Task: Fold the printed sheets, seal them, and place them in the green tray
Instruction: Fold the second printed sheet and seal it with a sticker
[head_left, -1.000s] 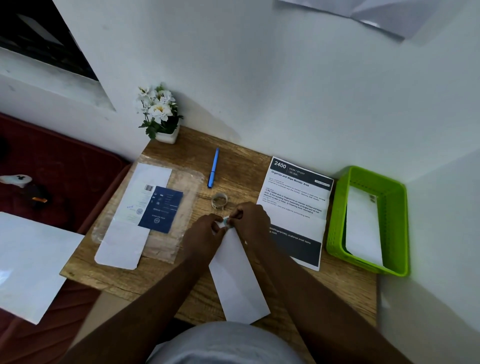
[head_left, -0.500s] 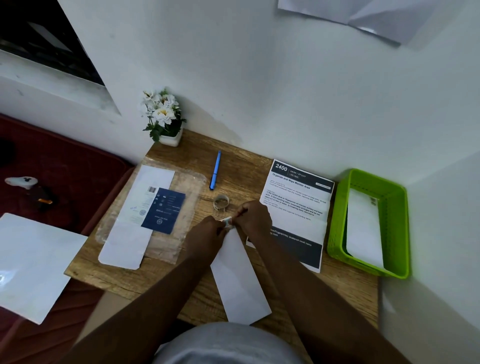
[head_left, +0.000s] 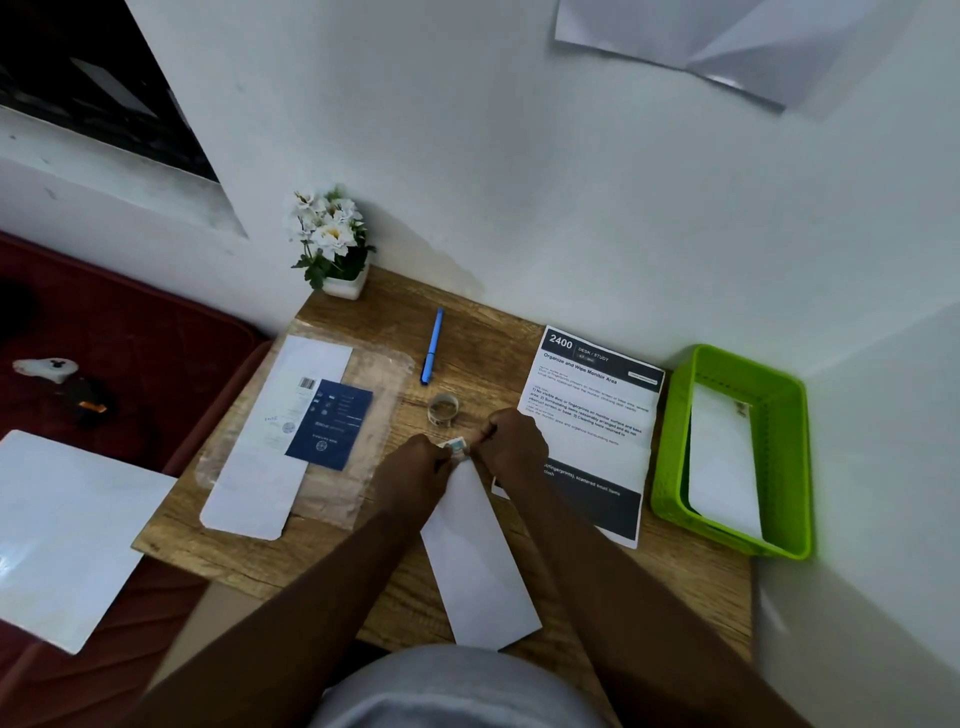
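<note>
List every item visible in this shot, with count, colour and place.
folded sheet: 1, white, desk front centre
small sticker: 1, pale, at the folded sheet's far end, pinched by both hands
printed sheet: 1, white and black, desk right
green tray: 1, desk far right, holds a white folded sheet
tape roll: 1, clear, desk centre
pen: 1, blue, desk back
flower pot: 1, white flowers, back left corner
plastic sleeve: 1, clear, desk left, under a white envelope and navy card
left hand: pinching sticker
right hand: pinching sticker
</note>
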